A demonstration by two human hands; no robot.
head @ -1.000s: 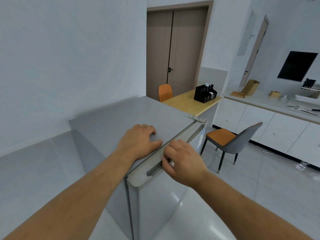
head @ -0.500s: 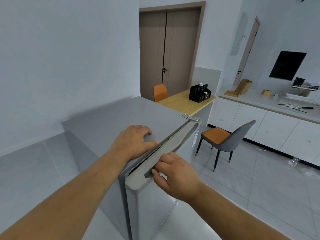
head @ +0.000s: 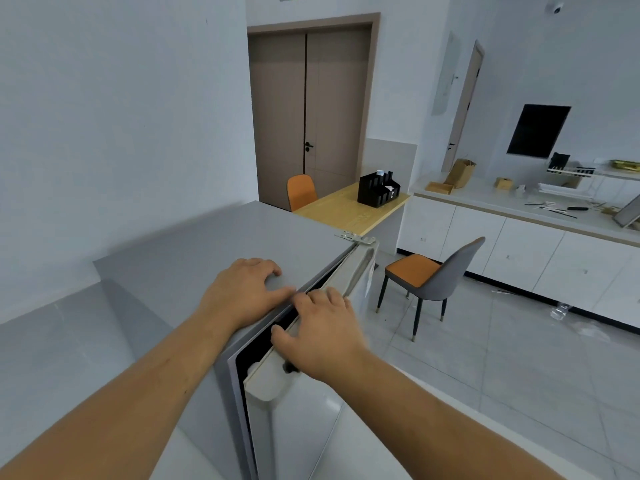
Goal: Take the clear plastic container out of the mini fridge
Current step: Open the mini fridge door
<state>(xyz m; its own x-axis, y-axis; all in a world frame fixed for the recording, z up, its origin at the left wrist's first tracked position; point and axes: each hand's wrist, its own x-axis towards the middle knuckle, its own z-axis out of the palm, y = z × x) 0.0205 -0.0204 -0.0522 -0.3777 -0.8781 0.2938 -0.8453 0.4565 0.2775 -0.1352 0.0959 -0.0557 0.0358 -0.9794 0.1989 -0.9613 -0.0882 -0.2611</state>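
Note:
A grey mini fridge [head: 194,251] stands in front of me, seen from above. Its door [head: 287,424] is pulled a little way out, hinged at the far right corner, and a dark gap shows along the top front edge. My left hand [head: 242,292] lies flat on the fridge top near that edge, fingers spread. My right hand [head: 322,332] grips the upper edge of the door at its handle recess. The inside of the fridge is dark, and no clear plastic container shows.
A grey chair with an orange seat [head: 429,275] stands on the tiled floor just right of the fridge. A wooden table [head: 346,209] with a black organiser [head: 377,190] sits behind. White cabinets [head: 519,251] run along the right wall. A white wall lies to the left.
The fridge door has swung from shut to a little way out, and the gap at its top edge has widened. My right hand moved with the door; my left hand stayed on top.

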